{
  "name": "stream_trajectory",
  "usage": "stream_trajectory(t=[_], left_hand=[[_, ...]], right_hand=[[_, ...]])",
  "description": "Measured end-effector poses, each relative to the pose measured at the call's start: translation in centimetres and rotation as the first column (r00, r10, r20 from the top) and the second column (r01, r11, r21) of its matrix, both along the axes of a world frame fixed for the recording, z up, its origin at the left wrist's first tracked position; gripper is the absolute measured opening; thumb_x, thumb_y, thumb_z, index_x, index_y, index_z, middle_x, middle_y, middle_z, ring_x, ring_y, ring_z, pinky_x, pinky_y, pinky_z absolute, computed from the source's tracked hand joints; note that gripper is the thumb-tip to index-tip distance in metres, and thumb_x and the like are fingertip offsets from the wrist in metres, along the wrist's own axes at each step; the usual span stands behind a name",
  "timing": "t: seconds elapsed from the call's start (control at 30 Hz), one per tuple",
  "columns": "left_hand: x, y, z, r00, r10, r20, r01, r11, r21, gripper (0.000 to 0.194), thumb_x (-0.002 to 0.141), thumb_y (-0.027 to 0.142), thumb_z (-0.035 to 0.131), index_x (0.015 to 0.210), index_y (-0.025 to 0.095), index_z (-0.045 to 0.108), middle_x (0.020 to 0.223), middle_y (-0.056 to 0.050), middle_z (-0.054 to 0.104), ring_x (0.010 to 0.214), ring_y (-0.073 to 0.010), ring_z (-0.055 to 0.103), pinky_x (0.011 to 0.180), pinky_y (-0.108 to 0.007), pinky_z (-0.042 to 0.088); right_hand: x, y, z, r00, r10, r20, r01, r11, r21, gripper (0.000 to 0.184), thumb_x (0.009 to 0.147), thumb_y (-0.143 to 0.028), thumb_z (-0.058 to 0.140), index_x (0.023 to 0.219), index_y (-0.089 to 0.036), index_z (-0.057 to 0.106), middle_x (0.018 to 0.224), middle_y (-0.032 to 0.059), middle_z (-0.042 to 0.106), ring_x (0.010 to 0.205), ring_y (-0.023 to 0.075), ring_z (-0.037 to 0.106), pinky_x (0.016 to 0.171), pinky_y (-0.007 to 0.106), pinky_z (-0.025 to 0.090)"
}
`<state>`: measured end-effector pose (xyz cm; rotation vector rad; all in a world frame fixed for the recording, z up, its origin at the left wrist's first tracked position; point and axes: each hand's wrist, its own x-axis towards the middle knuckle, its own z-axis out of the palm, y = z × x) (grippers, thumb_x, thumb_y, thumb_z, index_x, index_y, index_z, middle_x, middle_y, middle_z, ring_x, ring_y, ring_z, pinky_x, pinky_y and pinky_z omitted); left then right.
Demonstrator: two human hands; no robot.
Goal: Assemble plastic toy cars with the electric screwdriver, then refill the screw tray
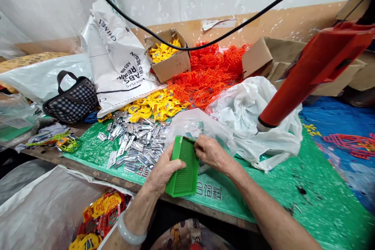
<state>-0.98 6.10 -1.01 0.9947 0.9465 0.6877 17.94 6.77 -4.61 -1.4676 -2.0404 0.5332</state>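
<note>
My left hand (pixel 166 168) is closed around the left side of a shallow green plastic tray (pixel 184 172), its thumb over the near wall. The tray is tilted upright, and its floor has a fine grid pattern. At the tray's upper right edge my right hand (pixel 211 151) is closed, with fingertips curled together; what they pinch, if anything, is hidden. Directly behind both hands lies a translucent plastic bag (pixel 202 123). A heap of shiny silver pieces (pixel 137 140) spreads to the left of the tray.
Yellow plastic parts (pixel 158 105) and tangled orange-red parts (pixel 205 74) lie farther back. A red power screwdriver (pixel 304 74) hangs at the right, pointing down. A black cable (pixel 187 48) crosses overhead. At lower left, an open white sack (pixel 58 211) holds red and yellow pieces.
</note>
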Motion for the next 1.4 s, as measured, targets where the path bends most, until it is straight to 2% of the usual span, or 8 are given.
stream_trajectory(t=[0.13, 0.37, 0.57, 0.8, 1.0, 1.27, 1.4], left_hand=[[0.0, 0.1, -0.3, 0.993, 0.016, 0.120, -0.006, 0.997, -0.083, 0.069, 0.058, 0.011, 0.064, 0.125, 0.024, 0.055, 0.088, -0.002, 0.070, 0.074, -0.0194, 0.063, 0.066, -0.028, 0.051], [0.0, -0.1, 0.1, 0.978, 0.015, 0.209, 0.007, 0.994, -0.105, 0.081, 0.056, 0.008, 0.063, 0.134, 0.026, 0.050, 0.093, -0.002, 0.071, 0.076, -0.0201, 0.065, 0.064, -0.027, 0.051], [0.1, -0.5, 0.4, 0.980, 0.043, 0.195, -0.023, 0.995, -0.100, 0.084, 0.057, 0.007, 0.062, 0.137, 0.026, 0.045, 0.095, -0.002, 0.069, 0.077, -0.0178, 0.063, 0.065, -0.025, 0.049], [0.0, -0.7, 0.2, 0.978, 0.024, 0.207, -0.011, 0.998, -0.063, 0.084, 0.057, 0.006, 0.061, 0.137, 0.026, 0.044, 0.094, -0.001, 0.068, 0.077, -0.0175, 0.062, 0.065, -0.025, 0.049], [0.4, -1.1, 0.7, 0.991, 0.003, 0.137, -0.006, 1.000, 0.025, 0.090, 0.057, 0.008, 0.062, 0.142, 0.027, 0.039, 0.090, 0.000, 0.064, 0.073, -0.0163, 0.058, 0.062, -0.024, 0.047], [1.4, -2.1, 1.3, 0.997, 0.074, 0.031, -0.077, 0.990, 0.115, 0.081, 0.058, 0.007, 0.059, 0.136, 0.026, 0.045, 0.079, 0.003, 0.056, 0.067, -0.0131, 0.053, 0.055, -0.020, 0.042], [1.8, -2.1, 0.8, 0.997, 0.077, 0.016, -0.079, 0.988, 0.130, 0.081, 0.059, 0.006, 0.057, 0.136, 0.026, 0.044, 0.088, 0.002, 0.060, 0.068, -0.0123, 0.053, 0.057, -0.020, 0.043]], right_hand=[[0.3, 0.3, -0.4, 0.998, -0.001, -0.058, 0.003, 0.999, 0.037, 0.018, 0.077, -0.002, 0.050, 0.071, -0.017, 0.058, 0.073, 0.0007, 0.054, 0.070, 0.0137, 0.050, 0.064, 0.025, 0.038], [0.2, 0.1, -0.4, 0.989, 0.008, -0.145, 0.009, 0.993, 0.117, 0.015, 0.072, -0.003, 0.055, 0.074, -0.017, 0.059, 0.074, 0.0008, 0.055, 0.070, 0.0148, 0.051, 0.066, 0.027, 0.041], [-0.2, -0.1, -0.6, 0.979, -0.009, -0.203, 0.044, 0.985, 0.167, 0.016, 0.072, -0.005, 0.056, 0.081, -0.018, 0.060, 0.081, 0.0021, 0.056, 0.068, 0.0141, 0.054, 0.062, 0.026, 0.045], [-0.8, -0.2, -0.9, 0.973, -0.040, -0.226, 0.086, 0.976, 0.198, 0.019, 0.075, -0.003, 0.052, 0.070, -0.019, 0.060, 0.073, 0.0019, 0.055, 0.067, 0.0152, 0.055, 0.063, 0.027, 0.046], [-0.8, -0.2, -0.8, 0.969, -0.081, -0.232, 0.129, 0.971, 0.200, 0.019, 0.078, -0.004, 0.051, 0.070, -0.020, 0.059, 0.073, 0.0016, 0.057, 0.066, 0.0148, 0.054, 0.063, 0.026, 0.046], [-1.5, -0.1, -1.1, 0.979, -0.127, -0.160, 0.159, 0.966, 0.203, 0.016, 0.074, -0.005, 0.050, 0.069, -0.020, 0.053, 0.075, 0.0020, 0.056, 0.065, 0.0143, 0.052, 0.061, 0.025, 0.043], [-1.8, -0.2, -1.4, 0.983, -0.160, -0.089, 0.174, 0.967, 0.188, 0.016, 0.075, -0.005, 0.049, 0.069, -0.020, 0.051, 0.075, 0.0024, 0.057, 0.066, 0.0148, 0.053, 0.062, 0.025, 0.043]])
